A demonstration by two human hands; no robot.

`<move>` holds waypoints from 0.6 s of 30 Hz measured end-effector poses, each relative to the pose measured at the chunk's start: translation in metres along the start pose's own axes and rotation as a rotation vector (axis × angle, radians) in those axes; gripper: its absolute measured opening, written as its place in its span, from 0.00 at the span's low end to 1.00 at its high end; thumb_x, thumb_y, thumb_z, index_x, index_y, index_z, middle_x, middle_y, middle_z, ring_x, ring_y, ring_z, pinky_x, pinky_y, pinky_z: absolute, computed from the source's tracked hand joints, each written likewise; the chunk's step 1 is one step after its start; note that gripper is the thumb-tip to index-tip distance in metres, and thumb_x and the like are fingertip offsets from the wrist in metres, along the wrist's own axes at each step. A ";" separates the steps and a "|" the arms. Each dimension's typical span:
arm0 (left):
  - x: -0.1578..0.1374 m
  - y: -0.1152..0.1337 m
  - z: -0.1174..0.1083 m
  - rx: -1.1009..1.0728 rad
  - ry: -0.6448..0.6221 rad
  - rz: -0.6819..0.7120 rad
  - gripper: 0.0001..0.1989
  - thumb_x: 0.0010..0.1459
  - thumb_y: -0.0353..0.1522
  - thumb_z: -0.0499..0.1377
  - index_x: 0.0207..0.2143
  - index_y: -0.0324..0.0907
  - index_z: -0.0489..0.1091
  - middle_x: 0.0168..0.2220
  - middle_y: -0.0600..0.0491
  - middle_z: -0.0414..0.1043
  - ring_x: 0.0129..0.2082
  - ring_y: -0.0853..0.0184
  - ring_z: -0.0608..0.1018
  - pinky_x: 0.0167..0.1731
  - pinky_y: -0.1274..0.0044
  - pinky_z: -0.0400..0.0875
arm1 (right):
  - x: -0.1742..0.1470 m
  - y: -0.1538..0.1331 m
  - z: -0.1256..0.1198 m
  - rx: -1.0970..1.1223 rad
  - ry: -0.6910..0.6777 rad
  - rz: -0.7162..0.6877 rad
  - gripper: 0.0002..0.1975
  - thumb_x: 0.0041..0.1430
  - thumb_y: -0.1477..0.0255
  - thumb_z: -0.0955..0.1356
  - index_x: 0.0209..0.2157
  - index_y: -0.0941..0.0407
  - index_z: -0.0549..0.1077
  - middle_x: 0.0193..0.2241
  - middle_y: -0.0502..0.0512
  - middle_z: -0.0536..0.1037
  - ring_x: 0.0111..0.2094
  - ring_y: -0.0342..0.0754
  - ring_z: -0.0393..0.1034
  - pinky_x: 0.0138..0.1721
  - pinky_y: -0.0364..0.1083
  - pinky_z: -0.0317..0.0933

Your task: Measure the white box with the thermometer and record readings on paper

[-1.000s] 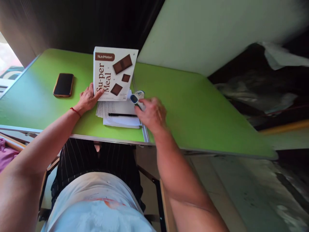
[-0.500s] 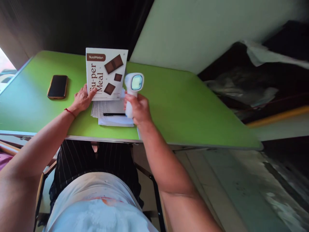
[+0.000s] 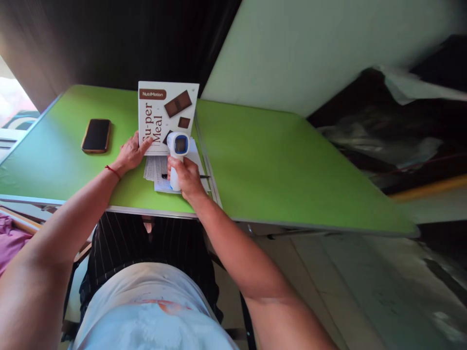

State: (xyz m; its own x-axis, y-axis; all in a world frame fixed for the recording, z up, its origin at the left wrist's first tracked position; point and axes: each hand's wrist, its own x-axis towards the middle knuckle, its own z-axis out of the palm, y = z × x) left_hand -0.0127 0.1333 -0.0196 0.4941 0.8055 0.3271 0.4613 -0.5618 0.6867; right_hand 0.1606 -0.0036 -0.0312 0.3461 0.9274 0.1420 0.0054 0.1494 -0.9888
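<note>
My left hand [image 3: 132, 151] grips the lower left edge of a white box [image 3: 184, 99] marked "Su-per Meal", printed with brown chocolate pieces. The thumb lies on its front face. In my right hand [image 3: 188, 179] is a white infrared thermometer [image 3: 178, 144], held by its handle with its dark, blue-rimmed screen facing me. It stands in front of the box's lower right part and hides some of the print. Beneath the thermometer lie sheets of paper [image 3: 159, 183] with a black pen [image 3: 205, 177] across them, partly covered by my right hand.
A phone [image 3: 96, 136] in a brown case lies left of the box on the green folding table [image 3: 277, 165]. Behind the table are a dark panel [image 3: 120, 43] and a pale wall [image 3: 292, 53]. Plastic-wrapped items [image 3: 365, 141] are off to the right.
The thermometer has moved left, from beside the box to in front of it, and its screen has gone from lit to dark. My left hand keeps hold of the box.
</note>
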 end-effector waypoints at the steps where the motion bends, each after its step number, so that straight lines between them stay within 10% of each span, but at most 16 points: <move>1: -0.001 0.000 0.001 0.007 0.003 -0.011 0.38 0.70 0.65 0.48 0.61 0.48 0.73 0.61 0.42 0.81 0.63 0.43 0.80 0.63 0.52 0.74 | -0.001 0.000 0.000 0.007 0.010 0.001 0.25 0.54 0.43 0.74 0.30 0.49 0.68 0.21 0.43 0.68 0.21 0.44 0.65 0.24 0.47 0.64; 18: 0.004 -0.009 0.007 0.041 0.010 0.047 0.38 0.71 0.63 0.47 0.63 0.44 0.71 0.62 0.39 0.80 0.65 0.43 0.79 0.66 0.51 0.72 | -0.006 0.001 0.000 0.021 0.040 0.000 0.27 0.53 0.43 0.76 0.24 0.50 0.69 0.20 0.44 0.69 0.19 0.43 0.64 0.23 0.46 0.64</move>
State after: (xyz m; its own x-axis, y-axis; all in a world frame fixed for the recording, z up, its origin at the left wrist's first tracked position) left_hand -0.0100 0.1407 -0.0292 0.5087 0.7796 0.3654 0.4674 -0.6065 0.6432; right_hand 0.1586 -0.0090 -0.0332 0.3836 0.9129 0.1394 -0.0143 0.1568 -0.9875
